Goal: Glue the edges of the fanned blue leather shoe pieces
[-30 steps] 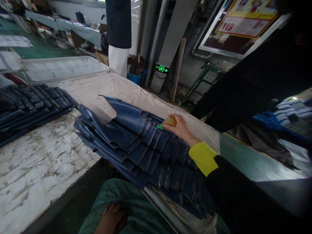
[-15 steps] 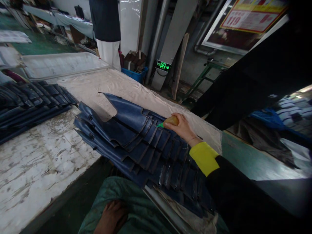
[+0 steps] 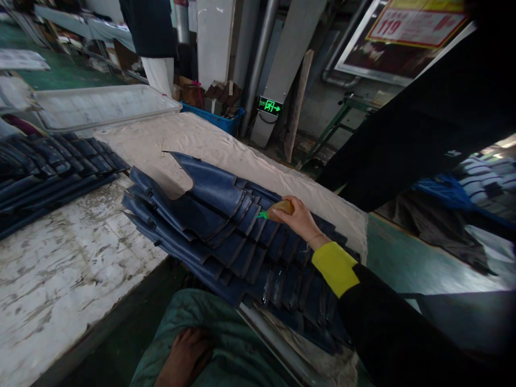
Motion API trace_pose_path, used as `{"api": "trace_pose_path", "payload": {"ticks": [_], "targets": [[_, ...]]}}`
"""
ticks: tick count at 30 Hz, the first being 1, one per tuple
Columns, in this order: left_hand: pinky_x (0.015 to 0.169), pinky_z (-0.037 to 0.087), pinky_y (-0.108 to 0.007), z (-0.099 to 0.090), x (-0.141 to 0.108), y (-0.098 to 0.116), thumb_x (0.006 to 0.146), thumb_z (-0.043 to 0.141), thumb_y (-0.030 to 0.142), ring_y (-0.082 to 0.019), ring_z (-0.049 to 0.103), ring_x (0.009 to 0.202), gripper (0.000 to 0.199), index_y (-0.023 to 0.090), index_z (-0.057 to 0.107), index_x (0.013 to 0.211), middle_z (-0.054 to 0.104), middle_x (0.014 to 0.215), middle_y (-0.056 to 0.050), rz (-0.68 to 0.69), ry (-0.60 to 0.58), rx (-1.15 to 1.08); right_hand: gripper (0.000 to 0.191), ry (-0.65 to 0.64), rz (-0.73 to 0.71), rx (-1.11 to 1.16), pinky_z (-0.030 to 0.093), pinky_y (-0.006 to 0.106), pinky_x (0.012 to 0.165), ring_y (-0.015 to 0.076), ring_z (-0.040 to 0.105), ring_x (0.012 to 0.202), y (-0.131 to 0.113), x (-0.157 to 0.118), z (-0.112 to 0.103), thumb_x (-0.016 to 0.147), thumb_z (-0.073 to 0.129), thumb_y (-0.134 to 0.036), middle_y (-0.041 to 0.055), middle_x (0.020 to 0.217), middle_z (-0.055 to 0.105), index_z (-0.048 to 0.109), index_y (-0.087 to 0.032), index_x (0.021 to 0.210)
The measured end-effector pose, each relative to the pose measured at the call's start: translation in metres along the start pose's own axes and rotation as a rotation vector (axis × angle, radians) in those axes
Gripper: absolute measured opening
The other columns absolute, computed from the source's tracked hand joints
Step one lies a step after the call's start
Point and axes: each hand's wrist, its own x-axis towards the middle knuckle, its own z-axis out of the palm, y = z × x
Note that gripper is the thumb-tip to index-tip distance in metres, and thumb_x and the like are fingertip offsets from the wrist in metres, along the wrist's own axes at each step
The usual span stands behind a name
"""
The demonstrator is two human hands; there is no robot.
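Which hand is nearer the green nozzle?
Right: the right hand grips the yellowish bottle just behind the green nozzle. The left hand rests on the green cloth, farther off, toward the picture's bottom edge.

Right hand [image 3: 298, 216] extends forward, fingers [image 3: 295, 203] curled; left hand [image 3: 186, 352] rests low.

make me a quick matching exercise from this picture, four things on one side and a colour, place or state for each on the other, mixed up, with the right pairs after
Things:
1. left hand
2. green-tipped tool
3. layered pieces under the tool
4. sleeve cuff

Colour, place or state:
A. bright yellow
B. held in the right hand
C. resting on green cloth
D. dark blue and overlapping

Right pairs: 1-C, 2-B, 3-D, 4-A
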Motion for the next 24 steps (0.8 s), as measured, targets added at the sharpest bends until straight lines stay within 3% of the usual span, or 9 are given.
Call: {"api": "trace_pose_path", "payload": {"ticks": [3,6,10,14,17,20,24], "targets": [[0.082,0.05,-0.029,-0.004,0.0,0.004,0.088,0.052,0.032,-0.015,0.062,0.095,0.02,0.033,0.063,0.105,0.067,0.103,0.004,-0.008,-0.004,-0.033,0.055,-0.028,0.021,0.038,0.044,0.044,0.089,0.0277,0.056,0.097,0.001,-0.005,0.004,0.068,0.064,-0.055,0.0107,0.104,0.058,0.053,-0.017,0.107],[0.085,0.05,-0.025,-0.021,0.005,0.015,0.09,0.048,0.026,-0.013,0.062,0.096,0.023,0.029,0.062,0.108,0.067,0.104,0.002,-0.066,0.049,-0.112,0.055,0.042,0.001,0.019,0.042,0.045,0.09,0.0285,0.055,0.099,0.0,-0.005,0.005,0.069,0.064,-0.054,0.0119,0.106,0.057,0.053,-0.017,0.109],[0.093,0.047,-0.022,-0.076,0.024,0.032,0.091,0.045,0.02,-0.011,0.059,0.103,0.027,0.025,0.057,0.115,0.064,0.111,-0.002,-0.049,0.168,-0.151,0.057,0.14,-0.025,-0.027,0.042,0.044,0.091,0.0286,0.053,0.101,-0.001,0.0,0.003,0.069,0.065,-0.052,0.0135,0.109,0.054,0.053,-0.016,0.111],[0.094,0.044,-0.026,-0.143,0.058,0.037,0.089,0.047,0.016,-0.014,0.052,0.111,0.034,0.024,0.049,0.123,0.059,0.117,-0.004,0.084,0.317,-0.097,0.057,0.104,-0.02,-0.036,0.042,0.044,0.091,0.0284,0.053,0.1,0.001,-0.005,0.005,0.07,0.063,-0.053,0.0133,0.105,0.055,0.053,-0.014,0.11],[0.096,0.04,-0.032,-0.173,0.088,0.03,0.089,0.049,0.018,-0.016,0.05,0.112,0.033,0.024,0.05,0.122,0.057,0.12,-0.004,0.08,0.436,0.029,0.056,0.057,0.0,-0.01,0.042,0.043,0.091,0.028,0.054,0.099,0.003,-0.014,0.008,0.07,0.062,-0.054,0.0125,0.104,0.057,0.054,-0.014,0.108],[0.096,0.038,-0.035,-0.178,0.112,0.021,0.09,0.048,0.024,-0.018,0.048,0.115,0.03,0.024,0.053,0.12,0.058,0.121,-0.004,0.051,0.444,0.141,0.053,0.019,0.064,0.054,0.043,0.044,0.089,0.0269,0.055,0.096,0.004,-0.023,0.012,0.068,0.062,-0.055,0.0099,0.101,0.059,0.054,-0.017,0.104],[0.098,0.034,-0.04,-0.165,0.122,0.012,0.093,0.043,0.029,-0.019,0.05,0.112,0.028,0.024,0.058,0.116,0.061,0.117,-0.004,0.021,0.348,0.218,0.048,-0.044,0.172,0.182,0.047,0.042,0.082,0.0247,0.058,0.088,0.001,-0.032,0.016,0.066,0.064,-0.054,0.006,0.094,0.061,0.054,-0.02,0.098]]}}
